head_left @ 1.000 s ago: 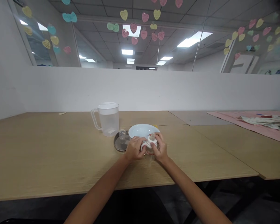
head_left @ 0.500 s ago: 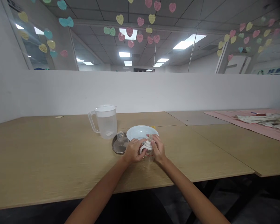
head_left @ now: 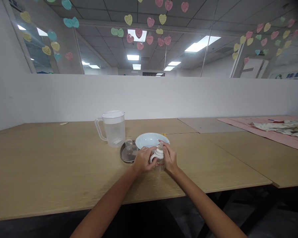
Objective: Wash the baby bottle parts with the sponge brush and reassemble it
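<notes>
A clear baby bottle [head_left: 159, 162] with a white collar, a side handle and a see-through teat stands upright at the table's front middle, between my two hands. My left hand [head_left: 143, 160] is closed on its white handle from the left. On the other side my right hand [head_left: 170, 157] wraps the collar and upper body, fingers near the teat. Just behind is a pale blue-white bowl [head_left: 149, 138], partly covered by my hands. A round metal tray [head_left: 124, 156] lies left of my left hand, and a clear dome-shaped cap [head_left: 128, 144] rests on it.
A translucent plastic jug [head_left: 114, 130] with a white lid stands behind the tray on the wooden table [head_left: 64, 165]. Something small and yellow [head_left: 164, 135] shows behind the bowl. Pink cloth [head_left: 263, 132] with patterned fabric on it covers the far right. A white wall [head_left: 149, 96] bounds the back.
My right-hand fingers have shifted slightly around the bottle's collar and teat. Both hands stay on the bottle; the whole view has moved a little.
</notes>
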A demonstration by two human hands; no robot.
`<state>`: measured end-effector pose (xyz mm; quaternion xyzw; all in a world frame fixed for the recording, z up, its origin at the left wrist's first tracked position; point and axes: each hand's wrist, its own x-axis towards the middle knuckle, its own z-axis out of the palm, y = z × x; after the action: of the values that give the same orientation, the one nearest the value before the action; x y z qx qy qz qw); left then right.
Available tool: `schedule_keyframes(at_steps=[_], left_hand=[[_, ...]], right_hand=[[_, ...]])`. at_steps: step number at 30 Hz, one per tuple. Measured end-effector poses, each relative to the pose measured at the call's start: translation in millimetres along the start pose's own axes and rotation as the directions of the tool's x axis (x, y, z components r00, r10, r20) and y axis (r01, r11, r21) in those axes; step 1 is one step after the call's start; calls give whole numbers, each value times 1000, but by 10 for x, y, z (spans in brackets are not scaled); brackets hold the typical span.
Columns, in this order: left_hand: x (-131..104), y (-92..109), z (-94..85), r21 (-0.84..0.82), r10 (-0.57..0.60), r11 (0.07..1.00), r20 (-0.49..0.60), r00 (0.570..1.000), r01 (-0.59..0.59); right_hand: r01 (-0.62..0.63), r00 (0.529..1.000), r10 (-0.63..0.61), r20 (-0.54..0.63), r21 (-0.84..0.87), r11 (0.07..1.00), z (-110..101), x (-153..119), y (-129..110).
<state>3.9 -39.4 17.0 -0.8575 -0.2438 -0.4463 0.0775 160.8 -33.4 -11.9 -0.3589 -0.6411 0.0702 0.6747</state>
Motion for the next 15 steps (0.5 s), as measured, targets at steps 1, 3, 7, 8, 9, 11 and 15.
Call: schedule_keyframes(at_steps=[1, 3, 7, 8, 9, 11, 15], left_hand=[[-1, -2, 2, 3, 8, 1000, -7, 1000, -8], [-4, -9, 7, 5, 20, 1000, -14, 1000, -20], [-7, -25, 15, 0, 25, 1000, -20, 999, -25], [-8, -27, 15, 0, 23, 1000, -18, 1000, -23], [-8, -29, 15, 0, 19, 1000, -15, 1000, -19], [-8, -30, 15, 0, 10, 1000, -11, 1000, -10], [-6, -26, 20, -5, 5, 1000, -28, 1000, -5]], right_hand=[[-21, 999, 21, -23, 19, 1000, 1, -6, -7], [-41, 997, 45, -61, 62, 997, 2, -13, -23], [-4, 997, 11, -82, 84, 996, 5, -2, -62], [7, 996, 0, -91, 78, 997, 4, 3, -72], [16, 995, -9, -103, 68, 998, 1, 9, -81], [25, 992, -19, -127, 40, 999, -9, 18, -97], [18, 990, -20, -143, -15, 1000, -29, 30, -129]])
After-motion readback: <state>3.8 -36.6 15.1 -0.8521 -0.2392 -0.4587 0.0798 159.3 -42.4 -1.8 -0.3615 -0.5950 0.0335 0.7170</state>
